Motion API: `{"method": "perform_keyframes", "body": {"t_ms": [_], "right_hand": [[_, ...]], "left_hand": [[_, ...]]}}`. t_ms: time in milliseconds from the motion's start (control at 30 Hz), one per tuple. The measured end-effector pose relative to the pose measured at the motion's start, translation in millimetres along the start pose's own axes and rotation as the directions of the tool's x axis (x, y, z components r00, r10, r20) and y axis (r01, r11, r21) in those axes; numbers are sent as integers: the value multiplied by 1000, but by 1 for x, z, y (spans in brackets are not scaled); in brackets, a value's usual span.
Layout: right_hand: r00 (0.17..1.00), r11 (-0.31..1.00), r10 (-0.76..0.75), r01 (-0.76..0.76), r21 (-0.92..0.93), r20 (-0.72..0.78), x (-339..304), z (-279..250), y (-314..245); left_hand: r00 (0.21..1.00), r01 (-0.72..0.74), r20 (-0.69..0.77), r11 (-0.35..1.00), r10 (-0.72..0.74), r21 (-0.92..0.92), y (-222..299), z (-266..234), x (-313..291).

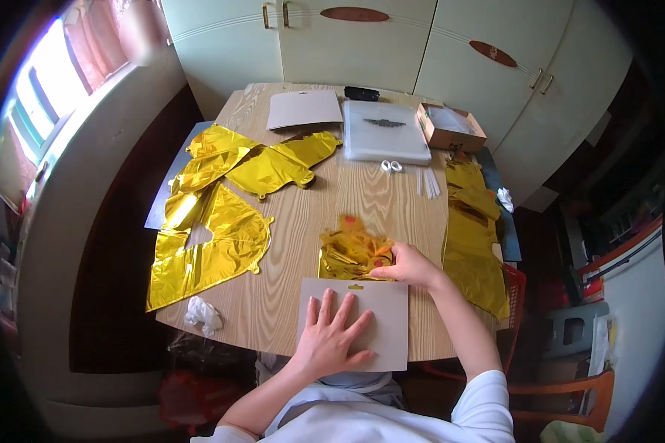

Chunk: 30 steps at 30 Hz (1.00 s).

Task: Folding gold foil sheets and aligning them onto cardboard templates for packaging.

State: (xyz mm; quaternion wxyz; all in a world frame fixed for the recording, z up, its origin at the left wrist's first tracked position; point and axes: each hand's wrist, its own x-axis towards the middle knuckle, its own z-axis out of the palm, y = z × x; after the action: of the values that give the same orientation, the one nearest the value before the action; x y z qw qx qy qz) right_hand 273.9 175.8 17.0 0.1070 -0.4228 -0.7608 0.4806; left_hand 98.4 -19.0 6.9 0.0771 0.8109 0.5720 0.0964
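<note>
My left hand (331, 338) lies flat with spread fingers on a light grey-beige card (389, 336) at the table's near edge. A hang hole is cut near the card's far edge. Just beyond the card is a folded gold foil balloon (340, 258) with reddish marks. My right hand (410, 267) is closed on its right side, fingers pinching the foil. Larger flat gold foil balloons (236, 236) with small tabs spread over the left side of the table. More gold foil (471, 251) hangs along the right edge.
At the back are a stack of cards (303, 111), clear plastic bags (388, 144), a cardboard box (462, 142) and a black object (362, 94). Two small white rings (391, 167) and pale strips (430, 184) lie before them. Crumpled tissue (203, 316) sits at the near left.
</note>
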Motion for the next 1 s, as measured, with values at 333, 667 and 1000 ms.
{"method": "perform_keyframes", "body": {"t_ms": [333, 667, 1000], "right_hand": [[841, 838, -540, 532, -126, -38, -35, 18, -2], [712, 639, -702, 633, -437, 5, -70, 56, 22], [675, 580, -738, 631, -515, -5, -73, 61, 20]], "left_hand": [[1000, 16, 22, 1000, -16, 14, 2, -5, 0], [999, 22, 44, 996, -18, -87, -5, 10, -1], [988, -103, -146, 942, 58, -319, -26, 18, -7]]}}
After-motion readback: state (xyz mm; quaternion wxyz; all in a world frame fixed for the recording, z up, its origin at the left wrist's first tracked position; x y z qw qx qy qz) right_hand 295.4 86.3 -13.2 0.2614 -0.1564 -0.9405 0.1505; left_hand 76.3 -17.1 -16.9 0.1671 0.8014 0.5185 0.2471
